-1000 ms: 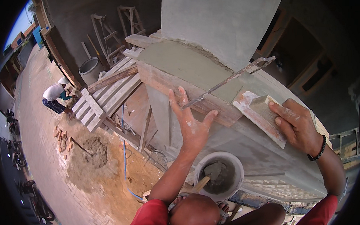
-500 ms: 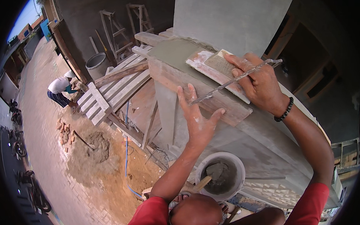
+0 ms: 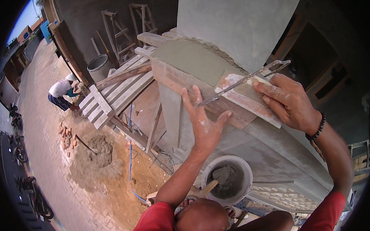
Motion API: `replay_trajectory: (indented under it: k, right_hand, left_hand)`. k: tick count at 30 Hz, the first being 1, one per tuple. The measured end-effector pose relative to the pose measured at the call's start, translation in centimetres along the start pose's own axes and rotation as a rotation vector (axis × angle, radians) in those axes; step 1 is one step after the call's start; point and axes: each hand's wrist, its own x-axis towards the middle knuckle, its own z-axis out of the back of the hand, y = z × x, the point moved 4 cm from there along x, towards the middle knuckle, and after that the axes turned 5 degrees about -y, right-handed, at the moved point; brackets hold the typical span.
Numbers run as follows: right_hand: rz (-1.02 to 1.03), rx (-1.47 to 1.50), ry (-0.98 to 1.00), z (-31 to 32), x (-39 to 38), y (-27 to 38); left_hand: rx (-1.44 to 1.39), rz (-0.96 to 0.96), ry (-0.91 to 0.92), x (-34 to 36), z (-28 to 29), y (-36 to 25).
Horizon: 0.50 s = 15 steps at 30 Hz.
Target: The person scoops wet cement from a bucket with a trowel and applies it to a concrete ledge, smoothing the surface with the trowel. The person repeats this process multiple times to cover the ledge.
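Observation:
My right hand (image 3: 291, 102) is closed on the handle of a plastering float (image 3: 258, 106), its flat plate smeared white and orange. The float lies at the right end of a ledge of smooth wet mortar (image 3: 187, 56), against a grey pillar. A wooden board (image 3: 172, 78) runs along the ledge's front edge. My left hand (image 3: 204, 126) rests on that board with fingers spread, holding nothing. A bent metal bar clamp (image 3: 237, 86) slants from beside my left fingers up over the float.
Below the ledge stands a bucket (image 3: 206, 171) of mortar with a wooden-handled trowel (image 3: 209, 188) in it. Left are a slatted wooden platform (image 3: 122, 97), another bucket (image 3: 98, 67) and a mortar heap (image 3: 102, 153). A co-worker (image 3: 60, 88) bends over farther off, near parked motorbikes (image 3: 37, 198).
My right hand has slid the float rightward along the ledge, uncovering more smooth mortar. My left hand has stayed on the board.

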Motion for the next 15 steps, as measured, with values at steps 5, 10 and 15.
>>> replay_trajectory:
  k: [5, 10, 15]
  right_hand:
    - [-0.011, -0.053, 0.07, 3.5, -5.2, 1.7]
    - [-0.094, 0.059, -0.072, 6.4, -6.4, 1.1]
    - [-0.203, 0.141, -0.152, 4.0, -2.9, -0.5]
  left_hand:
    - [-0.032, -0.014, -0.009, 0.0, -0.1, 0.1]
    - [-0.036, -0.006, 0.022, 0.0, 0.1, -0.4]
    - [-0.047, -0.015, -0.011, 0.0, -0.2, -0.1]
